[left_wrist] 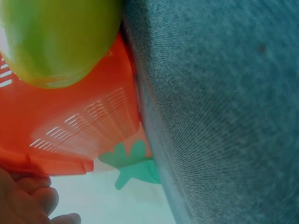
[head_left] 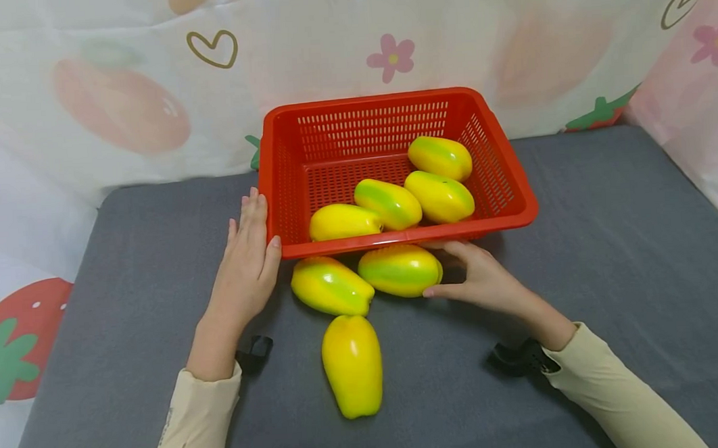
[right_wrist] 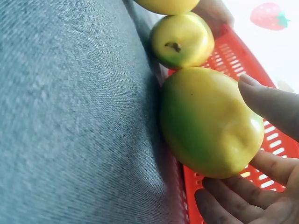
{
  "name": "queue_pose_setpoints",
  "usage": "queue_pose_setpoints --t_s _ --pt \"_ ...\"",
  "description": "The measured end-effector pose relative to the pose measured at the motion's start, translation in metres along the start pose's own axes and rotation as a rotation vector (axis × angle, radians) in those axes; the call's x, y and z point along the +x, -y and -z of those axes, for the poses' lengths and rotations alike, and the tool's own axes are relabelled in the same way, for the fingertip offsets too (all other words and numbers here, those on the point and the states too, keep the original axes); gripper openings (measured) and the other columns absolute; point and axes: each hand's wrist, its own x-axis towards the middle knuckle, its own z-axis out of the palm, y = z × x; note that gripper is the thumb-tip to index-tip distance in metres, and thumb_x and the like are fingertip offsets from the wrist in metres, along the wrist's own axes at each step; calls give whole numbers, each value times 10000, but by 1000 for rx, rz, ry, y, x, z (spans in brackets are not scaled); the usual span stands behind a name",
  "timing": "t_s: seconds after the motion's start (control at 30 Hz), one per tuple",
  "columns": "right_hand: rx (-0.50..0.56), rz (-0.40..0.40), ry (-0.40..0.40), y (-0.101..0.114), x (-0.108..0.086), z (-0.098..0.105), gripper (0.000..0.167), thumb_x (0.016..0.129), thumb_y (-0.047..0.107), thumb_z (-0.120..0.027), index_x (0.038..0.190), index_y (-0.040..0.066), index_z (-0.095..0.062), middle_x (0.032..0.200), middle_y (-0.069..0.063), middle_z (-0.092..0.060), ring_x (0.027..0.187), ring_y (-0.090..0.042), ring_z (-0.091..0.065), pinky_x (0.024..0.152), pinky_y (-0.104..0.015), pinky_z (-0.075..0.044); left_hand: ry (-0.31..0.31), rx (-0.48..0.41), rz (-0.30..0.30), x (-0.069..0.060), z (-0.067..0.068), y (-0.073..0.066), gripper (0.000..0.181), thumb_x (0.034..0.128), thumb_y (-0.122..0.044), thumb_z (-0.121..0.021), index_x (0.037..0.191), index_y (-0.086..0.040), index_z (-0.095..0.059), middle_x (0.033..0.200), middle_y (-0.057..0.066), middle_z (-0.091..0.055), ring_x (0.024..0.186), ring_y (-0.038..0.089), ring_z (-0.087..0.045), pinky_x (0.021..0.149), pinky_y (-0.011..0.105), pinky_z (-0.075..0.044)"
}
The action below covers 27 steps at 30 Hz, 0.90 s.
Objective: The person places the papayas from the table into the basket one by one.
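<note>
A red plastic basket (head_left: 396, 237) holds several yellow-green papayas, one of them a papaya (head_left: 439, 159) at its right side. My left hand (head_left: 247, 270) rests along the basket's left wall, fingers straight, thumb at the front corner. With thumb in front and fingers behind, my right hand (head_left: 480, 275) grips the right end of a papaya (head_left: 401, 270) lying against the basket's front; the right wrist view shows this papaya (right_wrist: 210, 121) between thumb and fingers. Left of it lies another papaya (head_left: 332, 286). A third papaya (head_left: 352, 366) lies nearer me, its top end close to that one.
Grey cloth (head_left: 611, 272) covers the table. Behind the basket hangs a pale printed curtain (head_left: 326, 56) with fruit, flowers and hearts. Black straps sit at both wrists, such as the strap (head_left: 521, 357) by the right sleeve.
</note>
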Motion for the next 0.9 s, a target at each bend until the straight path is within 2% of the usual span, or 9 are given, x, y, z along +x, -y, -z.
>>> queue_pose_setpoints --t_s 0.2,0.33,0.6,0.73,0.9 --pt "10 30 -25 0 1 -5 699 732 130 -811 1334 25 -471 1310 -105 -530 1141 -250 -544 952 -386 -449 -5 -3 -5 0 0 0 610 994 -219 -356 1500 9 -101 1572 132 -70 1440 251 -34 1130 517 -56" --pt "6 21 -38 0 2 -9 709 726 134 -817 1326 29 -454 1274 -108 -547 1142 -248 -539 954 -404 -448 0 -6 -3 -1 0 0 611 994 -221 -357 1500 7 -101 1574 118 -62 1440 251 -36 1131 514 -52" --pt "-30 -11 -44 2 5 -14 813 713 204 -832 1387 50 -405 1358 -107 -494 1222 -241 -473 1009 -446 -388 5 -7 1 -1 0 0 610 993 -213 -361 1498 12 -103 1571 137 -75 1439 256 -44 1129 520 -53" --pt "-76 -11 -38 2 8 -16 842 708 254 -835 1404 66 -399 1379 -96 -476 1213 -235 -458 1032 -452 -334 2 -6 1 -1 0 0 616 990 -219 -366 1499 12 -106 1572 134 -74 1439 256 -47 1127 526 -57" --pt "-82 -24 -45 2 10 -20 852 709 263 -834 1413 77 -392 1377 -100 -477 1202 -242 -463 1029 -455 -327 0 -9 2 -1 0 0 620 988 -221 -373 1499 10 -110 1573 127 -73 1439 256 -49 1125 531 -60"
